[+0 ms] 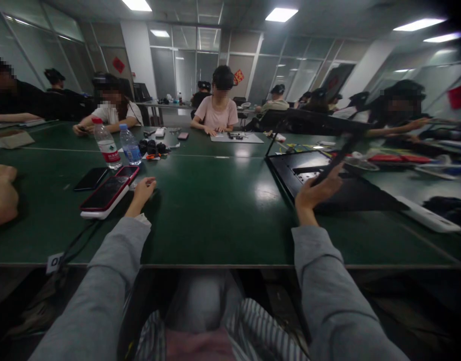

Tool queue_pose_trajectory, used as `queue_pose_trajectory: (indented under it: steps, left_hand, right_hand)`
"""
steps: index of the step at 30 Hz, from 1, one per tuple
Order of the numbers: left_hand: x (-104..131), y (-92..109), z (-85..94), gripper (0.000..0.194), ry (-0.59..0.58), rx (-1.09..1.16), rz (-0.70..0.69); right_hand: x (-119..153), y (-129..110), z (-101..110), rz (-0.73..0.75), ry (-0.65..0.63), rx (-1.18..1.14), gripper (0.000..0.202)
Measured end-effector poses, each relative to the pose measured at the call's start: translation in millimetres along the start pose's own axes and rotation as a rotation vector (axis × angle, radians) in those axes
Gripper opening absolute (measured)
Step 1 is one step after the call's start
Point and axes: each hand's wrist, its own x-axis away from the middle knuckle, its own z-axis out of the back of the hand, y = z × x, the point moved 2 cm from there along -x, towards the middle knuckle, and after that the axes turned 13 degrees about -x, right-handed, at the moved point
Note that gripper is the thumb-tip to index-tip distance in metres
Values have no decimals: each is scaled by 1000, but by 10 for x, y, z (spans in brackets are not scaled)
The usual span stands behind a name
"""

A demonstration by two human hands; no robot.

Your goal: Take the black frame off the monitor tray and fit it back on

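Note:
My right hand (320, 190) grips the near edge of a raised, blurred dark panel (335, 150). The panel is tilted up over a flat black base (351, 193) with a cut-out, and a thin strut stands at the base's far left corner. Together they look like a black folding stand. My left hand (145, 190) lies on the green table with its fingers loosely curved, and nothing shows in them. Just left of it is a red-edged phone (109, 190) on a white block with a cable. A black phone (91, 179) lies farther left.
A red-capped bottle (107, 145) and a blue-capped bottle (130, 145) stand beyond the phones. A white power strip (428, 213) lies at right. Across the green table (215, 210) a person in pink (217, 113) works at a white board (249, 137). Another person's arm (3, 195) is at far left.

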Motion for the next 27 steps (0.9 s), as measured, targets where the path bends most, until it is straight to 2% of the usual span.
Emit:
queue_pose_trajectory:
  steps: [4,7,11,14,16,18,21,24,27]
  left_hand:
    - [10,13,17,38,11,0,-11]
    - [17,43,21,40,25,42,-26]
    - [50,120,-27,61,-7,157,-61]
    - [102,191,-60,83,18,171,-98]
    - [143,246,-65,90,37,170,-117]
    - [181,304,-65,85,-14,207,-108]
    - [227,370,-56,65,-126,299,-67]
    - [237,354,-26,47,-84,303,0]
    - [215,267,-3,37,-49,194,82]
  right_hand:
    - [92,-323,-184,111,-114,-97,59]
    - [167,-500,-237,124,-106,-175,62]
    - [228,-548,-320,17,-97,-292,68]
    - [248,-525,-380,-81,-184,-292,70]
    - [254,-519,-402,-126,-258,-242,69]
    - [264,-509,-420,-188,-337,-178,68]
    - [295,-452,-464,-313,-445,-135,66]
    - [358,-357,-555,-396,-593,-206,68]
    - [451,-275,-679,-433,-793,-312,67]
